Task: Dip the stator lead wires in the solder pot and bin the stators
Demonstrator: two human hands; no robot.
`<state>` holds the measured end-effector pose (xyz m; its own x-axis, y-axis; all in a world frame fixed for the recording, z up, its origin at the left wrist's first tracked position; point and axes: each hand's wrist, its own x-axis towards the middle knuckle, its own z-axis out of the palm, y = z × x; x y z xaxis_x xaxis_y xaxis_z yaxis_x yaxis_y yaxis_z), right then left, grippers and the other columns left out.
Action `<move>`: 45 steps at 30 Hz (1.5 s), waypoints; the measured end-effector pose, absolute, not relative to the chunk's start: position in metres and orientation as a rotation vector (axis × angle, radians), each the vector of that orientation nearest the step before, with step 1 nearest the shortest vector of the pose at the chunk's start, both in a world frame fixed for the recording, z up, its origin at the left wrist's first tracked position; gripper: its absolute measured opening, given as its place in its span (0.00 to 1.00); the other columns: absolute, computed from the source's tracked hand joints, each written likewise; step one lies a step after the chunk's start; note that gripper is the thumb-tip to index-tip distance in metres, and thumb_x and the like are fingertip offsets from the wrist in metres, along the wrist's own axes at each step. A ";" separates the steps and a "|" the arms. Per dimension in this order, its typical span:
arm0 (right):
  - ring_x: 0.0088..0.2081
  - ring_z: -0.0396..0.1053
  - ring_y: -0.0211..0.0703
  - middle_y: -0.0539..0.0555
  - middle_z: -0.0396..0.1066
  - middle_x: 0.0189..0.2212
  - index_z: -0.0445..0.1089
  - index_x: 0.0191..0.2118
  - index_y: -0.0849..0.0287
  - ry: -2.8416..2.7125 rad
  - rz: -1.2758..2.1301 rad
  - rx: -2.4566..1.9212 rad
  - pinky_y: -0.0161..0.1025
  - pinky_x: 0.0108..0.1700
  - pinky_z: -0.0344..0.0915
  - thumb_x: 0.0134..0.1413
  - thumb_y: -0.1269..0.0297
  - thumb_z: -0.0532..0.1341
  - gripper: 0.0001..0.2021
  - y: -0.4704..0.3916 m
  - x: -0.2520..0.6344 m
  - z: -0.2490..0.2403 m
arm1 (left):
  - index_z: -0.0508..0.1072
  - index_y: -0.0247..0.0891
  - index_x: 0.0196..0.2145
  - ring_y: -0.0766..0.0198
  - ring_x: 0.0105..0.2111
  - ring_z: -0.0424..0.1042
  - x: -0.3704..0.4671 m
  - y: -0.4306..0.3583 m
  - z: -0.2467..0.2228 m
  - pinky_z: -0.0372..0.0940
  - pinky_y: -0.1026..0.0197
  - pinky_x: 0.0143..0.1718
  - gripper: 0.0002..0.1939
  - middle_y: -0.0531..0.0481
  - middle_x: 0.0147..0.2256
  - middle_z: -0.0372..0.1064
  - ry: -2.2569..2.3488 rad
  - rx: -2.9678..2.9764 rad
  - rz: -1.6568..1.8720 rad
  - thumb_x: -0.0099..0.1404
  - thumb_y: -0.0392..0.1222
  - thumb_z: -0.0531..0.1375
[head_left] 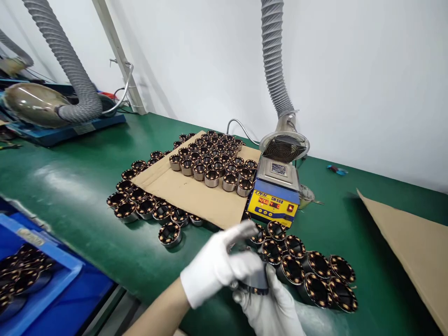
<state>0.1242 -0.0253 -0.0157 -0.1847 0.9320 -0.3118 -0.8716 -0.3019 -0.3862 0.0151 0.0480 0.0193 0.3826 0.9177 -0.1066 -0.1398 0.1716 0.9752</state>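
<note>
Right gloved hand [271, 310] cradles a wound stator [257, 281] from below, fingers curled; left hand [219, 266] pinches its top, forefinger pointing toward the solder pot [275, 198].

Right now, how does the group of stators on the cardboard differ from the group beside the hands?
The stators on the cardboard stand upright, packed in rows on the sheet; the stators beside the hands lie tilted on their sides, directly on the green table. The first group is larger. Both show copper windings.
</note>
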 end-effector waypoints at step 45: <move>0.48 0.70 0.52 0.57 0.69 0.47 0.67 0.46 0.52 -1.148 0.108 -1.208 0.50 0.47 0.70 0.43 0.69 0.69 0.21 -0.025 0.108 -0.054 | 0.80 0.35 0.30 0.69 0.28 0.75 0.023 0.038 0.034 0.67 0.70 0.34 0.18 0.49 0.28 0.78 0.662 0.648 0.976 0.47 0.51 0.72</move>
